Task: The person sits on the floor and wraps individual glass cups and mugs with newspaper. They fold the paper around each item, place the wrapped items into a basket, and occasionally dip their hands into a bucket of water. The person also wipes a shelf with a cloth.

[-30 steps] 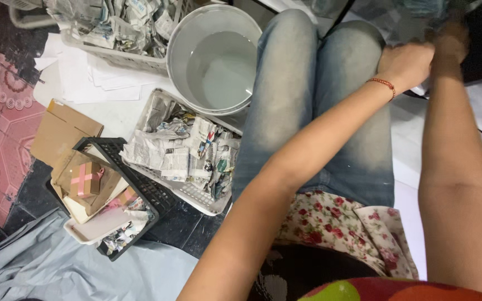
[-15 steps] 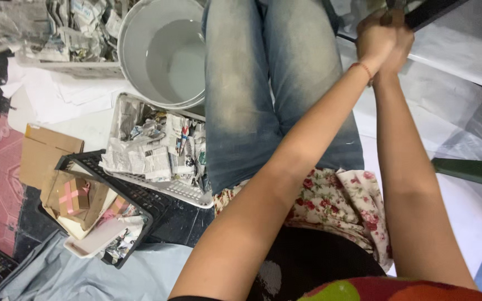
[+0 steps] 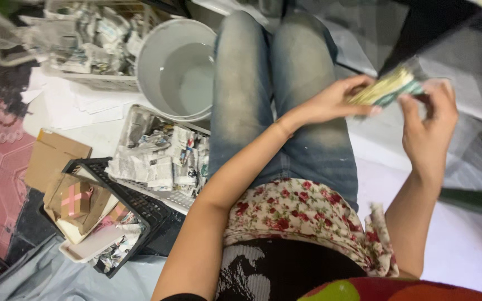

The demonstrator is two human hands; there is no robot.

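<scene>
Nearest, a floral cloth (image 3: 302, 214) lies across the lap. Above the knees, both hands work a blurred yellow-green bundle (image 3: 389, 88), apparently sorting or opening it. Left hand (image 3: 330, 103): grip pinched on the bundle's near end. Right hand (image 3: 428, 134): fingers half-curled at the far end; closure cannot be told. Further handling needs steady left support. Beyond: a tray of newspaper scraps (image 3: 157, 161) and a grey bucket (image 3: 177, 75).

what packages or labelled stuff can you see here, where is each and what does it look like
Clear packet: between left hand and right hand, over the knees; yellowish and green contents, blurred.
Small cardboard box: in the black crate at lower left; brown with a pink tape cross.
Flat cardboard piece: on the floor left of the crate; plain brown.
</scene>
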